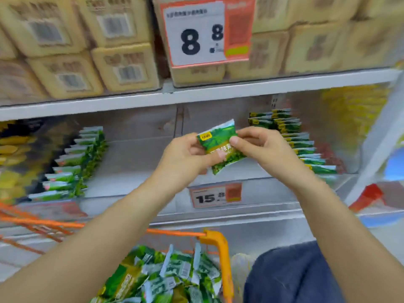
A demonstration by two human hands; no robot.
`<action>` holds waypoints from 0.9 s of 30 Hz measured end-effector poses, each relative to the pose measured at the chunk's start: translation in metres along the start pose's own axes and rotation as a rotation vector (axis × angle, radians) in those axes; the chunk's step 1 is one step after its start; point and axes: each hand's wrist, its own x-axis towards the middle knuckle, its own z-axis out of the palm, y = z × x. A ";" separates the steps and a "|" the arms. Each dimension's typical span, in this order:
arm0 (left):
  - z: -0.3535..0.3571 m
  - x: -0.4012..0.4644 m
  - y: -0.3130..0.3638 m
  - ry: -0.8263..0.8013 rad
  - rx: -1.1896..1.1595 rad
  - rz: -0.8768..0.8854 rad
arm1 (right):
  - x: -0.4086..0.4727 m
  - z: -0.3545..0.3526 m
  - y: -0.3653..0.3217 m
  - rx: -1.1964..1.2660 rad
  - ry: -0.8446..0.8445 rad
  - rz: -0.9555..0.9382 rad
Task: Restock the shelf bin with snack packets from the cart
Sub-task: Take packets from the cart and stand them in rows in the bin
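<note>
Two packet rows (72,162) on bin floor (140,162)

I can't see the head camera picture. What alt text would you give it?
Two bare hands, left hand and right hand, hold one green snack packet up in front of a shelf bin with packet rows along both sides. Below, an orange cart holds a pile of matching packets; a price sign hangs above.
</note>
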 end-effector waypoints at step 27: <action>0.135 0.188 -0.052 0.025 0.258 -0.193 | 0.019 -0.041 0.048 -0.872 -0.013 0.064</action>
